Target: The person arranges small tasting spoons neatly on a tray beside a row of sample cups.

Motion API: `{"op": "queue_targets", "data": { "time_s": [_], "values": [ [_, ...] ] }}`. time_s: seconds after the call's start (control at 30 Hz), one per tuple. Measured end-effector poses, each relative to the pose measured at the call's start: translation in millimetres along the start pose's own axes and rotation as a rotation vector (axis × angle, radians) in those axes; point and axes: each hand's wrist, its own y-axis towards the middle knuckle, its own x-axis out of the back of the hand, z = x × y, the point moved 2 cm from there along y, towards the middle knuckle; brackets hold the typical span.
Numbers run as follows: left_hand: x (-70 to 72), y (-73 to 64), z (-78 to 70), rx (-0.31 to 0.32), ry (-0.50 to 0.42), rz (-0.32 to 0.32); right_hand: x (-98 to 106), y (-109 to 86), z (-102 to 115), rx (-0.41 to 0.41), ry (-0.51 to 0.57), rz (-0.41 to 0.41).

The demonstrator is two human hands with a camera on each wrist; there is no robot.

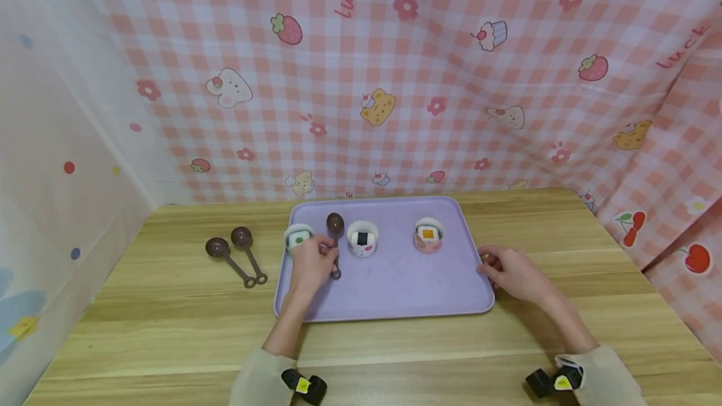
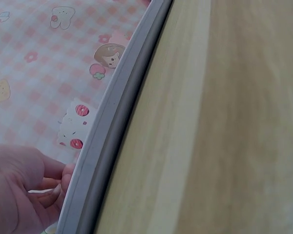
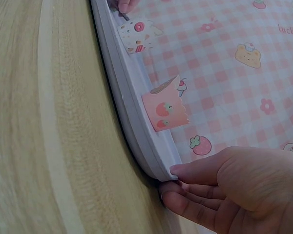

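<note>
My left hand [image 1: 312, 263] pinches the handle of a brown spoon [image 1: 335, 224] that lies on the left part of a lilac tray [image 1: 403, 290], bowl pointing away. In the left wrist view the tray's rim hides the fingertips. Beside that hand stands a paper cup [image 1: 291, 231] with a white and green piece in it. Just right of the spoon is a white paper cup [image 1: 362, 250] holding a black-and-white sushi-like piece. My right hand [image 3: 234, 185] grips the tray's right edge, its thumb on the rim and the other fingers lower down.
A pink paper cup [image 1: 429, 247] with a white and orange piece stands on the tray's right side. Left of the tray, two more brown spoons, one nearer [image 1: 217, 247] and one farther [image 1: 242, 237], lie on the wooden table [image 1: 169, 318]. A checked curtain [image 1: 350, 67] hangs behind.
</note>
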Motion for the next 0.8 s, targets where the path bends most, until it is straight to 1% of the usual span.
{"op": "queue_targets", "data": {
  "time_s": [0.13,0.33,0.53,0.8],
  "values": [
    [-1.0,0.4,-1.1,-0.011,0.025,0.002,0.1,0.0,0.0,0.001,0.002,0.001],
    [-1.4,0.4,-3.2,-0.032,0.058,-0.012,0.0,-0.1,0.5,0.001,0.000,0.000],
    [-1.7,0.8,-3.5,-0.030,0.082,-0.024,0.0,-0.1,0.7,0.003,-0.007,-0.003],
    [-2.5,0.6,-3.4,-0.022,0.107,-0.025,-0.4,0.6,-1.2,0.005,0.000,0.002]
  ]
}}
